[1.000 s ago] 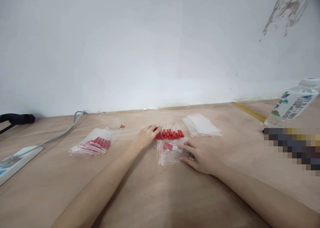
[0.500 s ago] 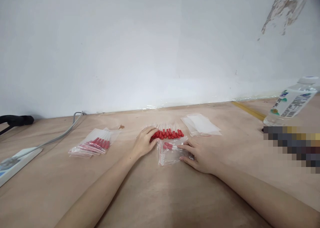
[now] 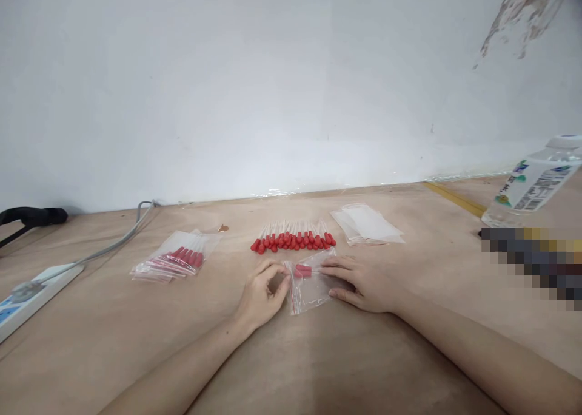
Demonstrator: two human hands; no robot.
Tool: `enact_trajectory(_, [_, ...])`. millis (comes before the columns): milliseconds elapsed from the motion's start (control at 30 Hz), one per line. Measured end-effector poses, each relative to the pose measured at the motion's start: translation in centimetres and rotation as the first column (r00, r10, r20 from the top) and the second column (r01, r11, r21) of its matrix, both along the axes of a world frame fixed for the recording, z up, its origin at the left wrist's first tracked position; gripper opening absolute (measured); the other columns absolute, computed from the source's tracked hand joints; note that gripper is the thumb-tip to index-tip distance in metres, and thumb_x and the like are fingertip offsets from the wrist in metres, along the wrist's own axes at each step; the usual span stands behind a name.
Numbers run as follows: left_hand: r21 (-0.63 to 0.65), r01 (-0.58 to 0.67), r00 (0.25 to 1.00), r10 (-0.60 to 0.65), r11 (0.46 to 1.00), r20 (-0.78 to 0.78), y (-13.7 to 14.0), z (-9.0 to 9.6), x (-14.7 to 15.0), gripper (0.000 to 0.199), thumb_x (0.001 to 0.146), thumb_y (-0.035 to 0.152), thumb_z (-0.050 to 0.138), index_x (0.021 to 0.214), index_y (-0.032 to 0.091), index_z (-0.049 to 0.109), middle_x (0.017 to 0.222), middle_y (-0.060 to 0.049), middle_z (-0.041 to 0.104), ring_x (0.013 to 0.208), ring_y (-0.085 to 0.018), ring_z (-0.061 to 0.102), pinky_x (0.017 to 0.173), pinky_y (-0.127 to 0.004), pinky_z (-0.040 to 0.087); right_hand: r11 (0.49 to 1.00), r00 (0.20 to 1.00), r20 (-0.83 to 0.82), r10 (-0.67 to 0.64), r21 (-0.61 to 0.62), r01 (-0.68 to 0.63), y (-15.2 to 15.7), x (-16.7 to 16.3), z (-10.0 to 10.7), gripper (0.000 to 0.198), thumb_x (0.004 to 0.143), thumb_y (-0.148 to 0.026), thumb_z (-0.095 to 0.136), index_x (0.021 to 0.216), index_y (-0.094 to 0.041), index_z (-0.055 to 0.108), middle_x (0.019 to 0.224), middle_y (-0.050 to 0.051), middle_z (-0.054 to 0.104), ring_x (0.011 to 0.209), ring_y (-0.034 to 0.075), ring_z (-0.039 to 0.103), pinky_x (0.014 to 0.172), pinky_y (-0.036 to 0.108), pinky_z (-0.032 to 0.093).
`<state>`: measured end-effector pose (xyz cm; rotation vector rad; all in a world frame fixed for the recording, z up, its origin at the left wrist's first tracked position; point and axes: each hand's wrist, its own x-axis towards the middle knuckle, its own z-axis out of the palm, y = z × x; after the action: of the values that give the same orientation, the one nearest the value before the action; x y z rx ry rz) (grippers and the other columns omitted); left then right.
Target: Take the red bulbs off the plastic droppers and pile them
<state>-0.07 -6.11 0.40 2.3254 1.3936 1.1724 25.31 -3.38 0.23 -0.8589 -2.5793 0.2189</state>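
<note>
A clear zip bag with a red zip line lies flat in front of me, holding a few droppers with red bulbs. At its left, zip end, my left hand closes thumb and forefinger on the bag's edge. My right hand rests on the bag's right side with fingers stretched out, covering the droppers' clear tips. Just beyond the bag is a row of loose red-bulbed droppers, clear tips pointing to the wall.
Filled bags of droppers are piled at left. Flat plastic bags are stacked at back right. A power strip with a grey cable lies far left. A plastic bottle stands far right, near a yellow strip.
My left hand has moved back from the loose droppers to the bag's zip end and now pinches it. My right hand stays on the bag.
</note>
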Motion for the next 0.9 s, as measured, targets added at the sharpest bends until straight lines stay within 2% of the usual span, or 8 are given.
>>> enact_trajectory(100, [-0.114, -0.019, 0.999, 0.023, 0.993, 0.031, 0.3, -0.2, 0.1, 0.010, 0.075, 0.017, 0.053, 0.075, 0.018, 0.063, 0.080, -0.003, 0.061, 0.061, -0.011, 0.055, 0.050, -0.021, 0.044, 0.998, 0.998, 0.009, -0.059, -0.025, 0.059, -0.2, -0.1, 0.1, 0.051, 0.084, -0.045, 0.045, 0.128, -0.019, 0.043, 0.128, 0.010, 0.047, 0.114, 0.024, 0.047, 0.094, 0.039, 0.041])
enact_trajectory(267, [-0.233, 0.055, 0.997, -0.041, 0.971, 0.066, 0.9, -0.4, -0.1, 0.015, 0.078, 0.026, 0.055, 0.073, 0.019, 0.068, 0.084, -0.003, 0.065, 0.069, -0.013, 0.059, 0.060, -0.025, 0.048, 0.997, 0.999, -0.003, -0.048, -0.064, 0.048, -0.1, -0.1, 0.3, 0.049, 0.084, -0.045, 0.044, 0.125, -0.018, 0.046, 0.125, 0.011, 0.050, 0.112, 0.023, 0.048, 0.093, 0.039, 0.041])
enact_trajectory(400, [-0.268, 0.046, 0.999, -0.040, 0.962, 0.029, 1.3, -0.4, 0.0, 0.024, 0.078, 0.024, 0.055, 0.099, 0.019, 0.065, 0.098, -0.006, 0.063, 0.065, -0.013, 0.057, 0.060, -0.027, 0.048, 0.996, 0.999, -0.046, 0.016, -0.091, -0.020, 0.3, 0.1, 0.1, 0.040, 0.085, -0.041, 0.045, 0.120, -0.021, 0.051, 0.122, 0.008, 0.052, 0.110, 0.021, 0.049, 0.094, 0.037, 0.040])
enact_trajectory(467, [-0.282, 0.024, 0.999, -0.031, 0.959, -0.022, 1.4, -0.2, 0.1, 0.029, 0.078, 0.024, 0.054, 0.105, 0.017, 0.062, 0.101, -0.008, 0.062, 0.067, -0.014, 0.057, 0.061, -0.028, 0.047, 0.994, 0.996, -0.070, 0.049, -0.098, -0.055, 0.5, 0.2, -0.1, 0.035, 0.086, -0.038, 0.045, 0.117, -0.022, 0.053, 0.122, 0.007, 0.052, 0.110, 0.020, 0.048, 0.095, 0.037, 0.039])
enact_trajectory(600, [-0.272, 0.036, 0.994, -0.063, 0.962, -0.093, 1.5, 0.4, 0.6, 0.030, 0.078, 0.025, 0.055, 0.107, 0.018, 0.061, 0.108, -0.008, 0.060, 0.091, -0.019, 0.056, 0.078, -0.032, 0.045, 0.989, 0.991, -0.110, 0.071, -0.119, -0.084, 0.9, 0.4, -0.5, 0.032, 0.086, -0.035, 0.047, 0.114, -0.023, 0.056, 0.121, 0.007, 0.052, 0.110, 0.019, 0.048, 0.094, 0.036, 0.040])
enact_trajectory(700, [-0.273, -0.007, 0.993, -0.025, 0.962, -0.114, 1.5, 0.5, 1.1, 0.027, 0.077, 0.033, 0.057, 0.099, 0.018, 0.063, 0.096, -0.007, 0.063, 0.085, -0.020, 0.056, 0.073, -0.031, 0.044, 0.987, 0.992, -0.101, 0.077, -0.134, -0.090, 1.1, 0.5, -0.6, 0.032, 0.085, -0.036, 0.049, 0.113, -0.023, 0.057, 0.121, 0.006, 0.052, 0.110, 0.019, 0.047, 0.095, 0.037, 0.039])
enact_trajectory(800, [-0.293, -0.032, 0.997, 0.009, 0.956, -0.079, 1.6, 0.3, 1.5, 0.031, 0.078, 0.038, 0.055, 0.102, 0.019, 0.061, 0.091, -0.005, 0.065, 0.074, -0.017, 0.056, 0.068, -0.030, 0.044, 0.986, 0.993, -0.093, 0.069, -0.143, -0.082, 1.0, 0.4, -0.6, 0.034, 0.085, -0.039, 0.048, 0.114, -0.023, 0.057, 0.122, 0.006, 0.052, 0.111, 0.020, 0.047, 0.095, 0.037, 0.040])
enact_trajectory(900, [-0.302, 0.047, 0.999, -0.047, 0.952, 0.008, 1.6, -0.1, 1.5, 0.049, 0.077, 0.032, 0.058, 0.123, 0.023, 0.045, 0.096, -0.003, 0.065, 0.090, -0.019, 0.056, 0.081, -0.033, 0.042, 0.991, 0.996, -0.070, 0.053, -0.119, -0.061, 0.7, 0.3, -0.6, 0.037, 0.086, -0.041, 0.046, 0.117, -0.023, 0.055, 0.124, 0.007, 0.051, 0.112, 0.021, 0.047, 0.095, 0.038, 0.039])
